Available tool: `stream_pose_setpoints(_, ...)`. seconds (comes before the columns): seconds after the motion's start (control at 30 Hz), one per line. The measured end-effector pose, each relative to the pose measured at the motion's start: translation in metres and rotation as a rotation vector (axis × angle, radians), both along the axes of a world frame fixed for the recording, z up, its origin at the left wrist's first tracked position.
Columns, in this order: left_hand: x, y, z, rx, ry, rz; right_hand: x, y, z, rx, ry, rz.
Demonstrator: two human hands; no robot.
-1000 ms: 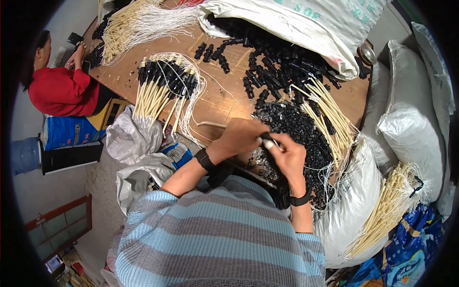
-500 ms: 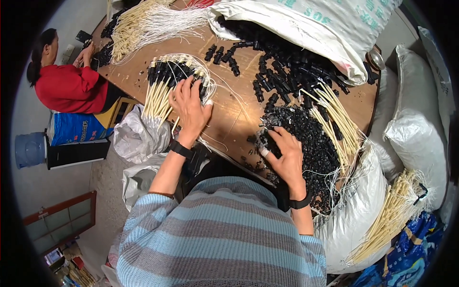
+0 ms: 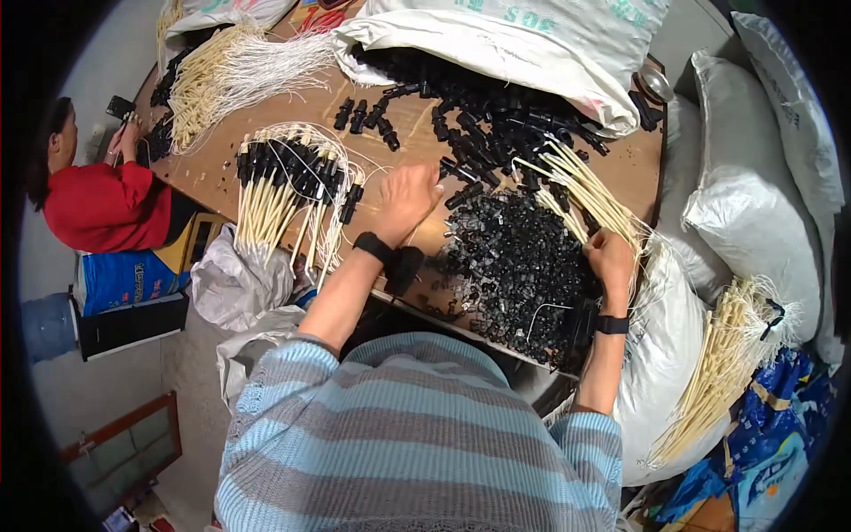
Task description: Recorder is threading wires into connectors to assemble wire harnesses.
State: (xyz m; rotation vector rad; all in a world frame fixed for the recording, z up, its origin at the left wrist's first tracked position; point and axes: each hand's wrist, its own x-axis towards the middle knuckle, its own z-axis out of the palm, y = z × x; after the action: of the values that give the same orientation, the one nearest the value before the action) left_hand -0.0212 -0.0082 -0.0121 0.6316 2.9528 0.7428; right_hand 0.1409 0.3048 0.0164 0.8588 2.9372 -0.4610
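My left hand (image 3: 409, 199) is over the middle of the table, its fingers closed at the end of a black plastic connector shell (image 3: 463, 171). At the right, my right hand (image 3: 612, 261) has its fingers curled together on the near part of a bundle of cream tubes with white wires (image 3: 589, 182); the fingertips are partly hidden. Between the hands spreads a heap of small black plastic clips (image 3: 514, 266). To the left lies a row of cream tubes (image 3: 264, 213) fitted with black connectors (image 3: 277, 164).
A white woven sack (image 3: 496, 40) spills black connector shells (image 3: 479, 133) at the back. More cream tubes (image 3: 199, 97) lie far left, near a person in red (image 3: 111, 204). Full sacks (image 3: 740, 160) and a tied tube bundle (image 3: 722, 363) stand along the right edge.
My left hand has left the row of connector-fitted tubes and moved right to the loose connector shells. My right hand has gone from the clip heap to the cream tubes at the right.
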Motion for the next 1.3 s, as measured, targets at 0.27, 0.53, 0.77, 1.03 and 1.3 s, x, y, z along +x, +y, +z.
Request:
stream_pose_setpoints(0.27, 0.025, -0.036, -0.008, 0.492, -0.183, -0.076, 0.003, -0.016, -0.003, 0.286, 0.083, -0.002)
stream_pose_setpoints(0.53, 0.028, -0.05, -0.004, 0.399, -0.332, -0.033, 0.011, -0.041, 0.023, -0.029, 0.322, 0.183)
stream_pose_setpoints(0.77, 0.053, -0.019, 0.007, 0.609, -0.329, -0.368, 0.016, -0.107, 0.037, -0.286, 0.437, 0.563)
stream_pose_setpoints(1.03, 0.069, 0.002, 0.015, 0.447, 0.032, -0.577, 0.013, -0.137, 0.032, 0.014, 0.481, 0.724)
stream_pose_setpoints(1.3, 0.088, 0.006, 0.049, 0.136, 0.234, -0.583, 0.011, -0.127, 0.038, 0.018, 0.406, 0.516)
